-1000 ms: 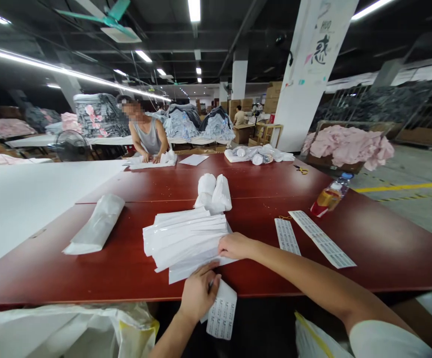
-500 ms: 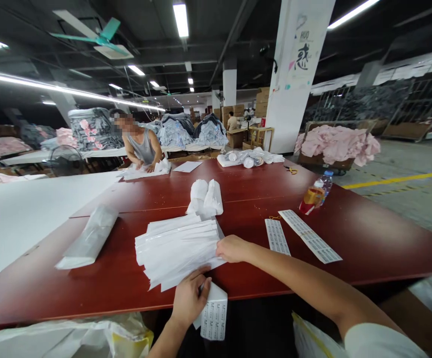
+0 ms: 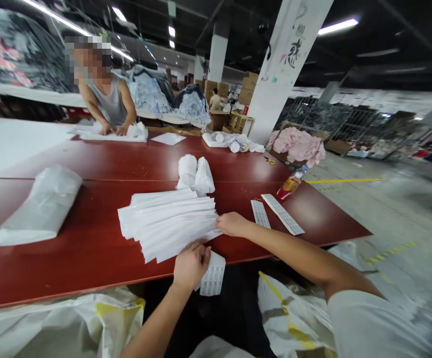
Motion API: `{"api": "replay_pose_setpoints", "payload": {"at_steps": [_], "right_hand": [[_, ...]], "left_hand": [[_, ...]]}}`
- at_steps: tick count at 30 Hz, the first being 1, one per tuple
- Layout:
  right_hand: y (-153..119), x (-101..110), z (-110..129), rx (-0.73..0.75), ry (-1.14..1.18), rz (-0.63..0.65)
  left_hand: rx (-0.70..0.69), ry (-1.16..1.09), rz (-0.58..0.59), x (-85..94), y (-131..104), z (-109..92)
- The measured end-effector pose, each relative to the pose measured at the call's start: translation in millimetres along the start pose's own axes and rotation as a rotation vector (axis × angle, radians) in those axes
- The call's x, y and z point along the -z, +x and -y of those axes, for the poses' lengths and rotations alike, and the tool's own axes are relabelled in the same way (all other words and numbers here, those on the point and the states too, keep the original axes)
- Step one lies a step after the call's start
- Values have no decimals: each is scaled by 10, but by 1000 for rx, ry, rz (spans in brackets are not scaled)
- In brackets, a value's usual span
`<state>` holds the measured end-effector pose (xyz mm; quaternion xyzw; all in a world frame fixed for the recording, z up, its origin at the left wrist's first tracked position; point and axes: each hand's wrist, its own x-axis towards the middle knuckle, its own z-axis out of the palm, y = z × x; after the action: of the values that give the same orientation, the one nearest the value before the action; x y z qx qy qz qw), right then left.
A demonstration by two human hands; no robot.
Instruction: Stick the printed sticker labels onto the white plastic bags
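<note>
View swung right, two hands [image 3: 190,264] on one stack [image 3: 169,223]

Red table [image 3: 238,173], slanted white pillar [image 3: 281,64].

"Where's room?"
"On the glossy red worktop [image 3: 96,233], between the cloudy white plastic bundle [image 3: 44,204] and the fanned white sheets [image 3: 171,219]."
"Straight to the far edge?"
"Two white wrapped rolls [image 3: 188,170] block that; bare surface separates them from the white printed label strips [image 3: 283,214]."
</note>
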<state>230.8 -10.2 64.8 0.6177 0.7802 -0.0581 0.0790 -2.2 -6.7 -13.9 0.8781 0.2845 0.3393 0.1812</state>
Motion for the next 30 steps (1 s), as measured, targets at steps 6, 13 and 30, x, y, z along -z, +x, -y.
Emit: {"api": "replay_pose_setpoints", "payload": {"at_steps": [6,13,30], "right_hand": [[289,-73,417,82,-122,-69],[1252,102,1161,374,44,-279],[-546,-647,77,-729,920,-572]], "left_hand": [[-28,-68,38,3,-8,51],[-128,-50,197,121,-17,67],[-128,277,159,257,897,669]]}}
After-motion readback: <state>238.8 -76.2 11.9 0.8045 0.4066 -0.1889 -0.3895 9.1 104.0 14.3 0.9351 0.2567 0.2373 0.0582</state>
